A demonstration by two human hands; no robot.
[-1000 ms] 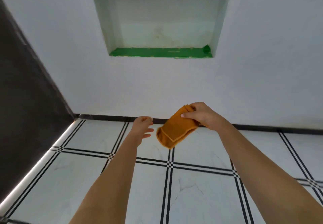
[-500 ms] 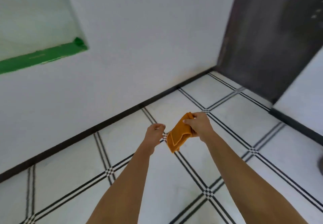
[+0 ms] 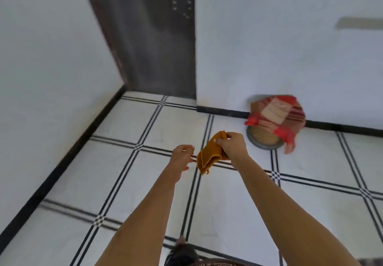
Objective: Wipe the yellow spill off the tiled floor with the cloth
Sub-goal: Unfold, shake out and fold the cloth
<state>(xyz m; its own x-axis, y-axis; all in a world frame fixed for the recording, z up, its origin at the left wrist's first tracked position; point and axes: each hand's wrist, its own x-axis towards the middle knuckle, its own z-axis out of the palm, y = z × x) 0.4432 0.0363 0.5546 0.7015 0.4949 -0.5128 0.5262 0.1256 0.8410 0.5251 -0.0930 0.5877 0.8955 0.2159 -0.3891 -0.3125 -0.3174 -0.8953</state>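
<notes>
The view had swung to the door (image 3: 149,37). The right hand (image 3: 233,147) kept its grip pinched on the cloth (image 3: 209,155), the left hand (image 3: 182,157) hung slack and empty, and wiping had not begun.

No writing, label, number or sign can be read anywhere. The cloth (image 3: 208,155) is plain. The door (image 3: 157,47) at 12 o'clock and the checked fabric (image 3: 277,114) at 2 o'clock are blurred.
</notes>
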